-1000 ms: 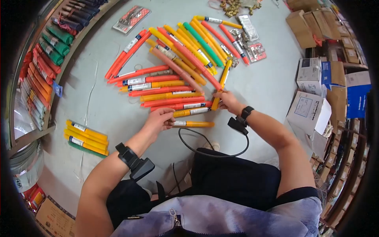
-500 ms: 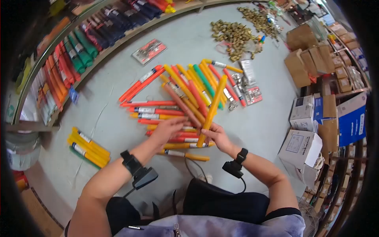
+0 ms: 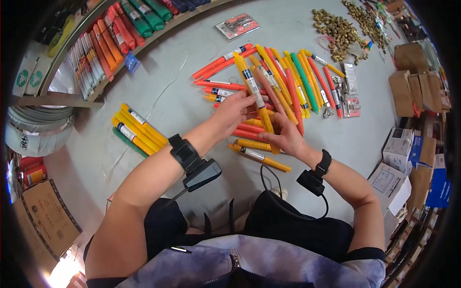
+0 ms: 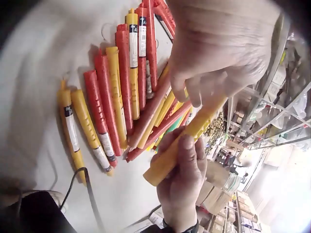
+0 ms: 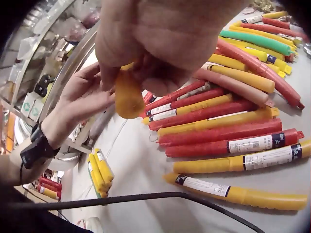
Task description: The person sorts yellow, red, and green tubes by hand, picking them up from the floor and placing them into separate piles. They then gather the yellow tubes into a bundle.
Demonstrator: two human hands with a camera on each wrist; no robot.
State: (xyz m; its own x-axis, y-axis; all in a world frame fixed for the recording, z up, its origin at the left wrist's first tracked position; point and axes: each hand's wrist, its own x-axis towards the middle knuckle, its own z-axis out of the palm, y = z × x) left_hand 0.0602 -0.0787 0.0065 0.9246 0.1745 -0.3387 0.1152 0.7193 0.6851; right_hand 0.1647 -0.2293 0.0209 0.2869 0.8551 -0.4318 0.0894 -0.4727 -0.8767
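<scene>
A yellow plastic tube [image 3: 250, 84] with a white-and-blue label is held tilted in front of me, over a fanned-out spread of similar tubes. My right hand [image 3: 287, 137] grips its near end, the thumb lying along the side in the left wrist view. Higher up the same tube, my left hand [image 3: 233, 114] holds it with bent fingers, partly covering it. Beneath lie red tubes [image 5: 221, 132], more yellow tubes [image 5: 204, 187] and a green tube [image 3: 303, 79]. The right wrist view shows the held tube's rounded end [image 5: 129, 99] below my right palm.
To the left, several yellow tubes [image 3: 139, 129] lie grouped beside a green one. Blister packs [image 3: 237, 25] and brass fittings [image 3: 336, 33] lie farther off. Shelving with coloured rolls stands at upper left, cartons [image 3: 391, 187] at right. A black cable [image 3: 269, 182] loops near my knees.
My right hand has lifted the yellow tube off the spread and swung its far end leftward. My left hand has come across from the spread to take hold of it. The head view has shifted.
</scene>
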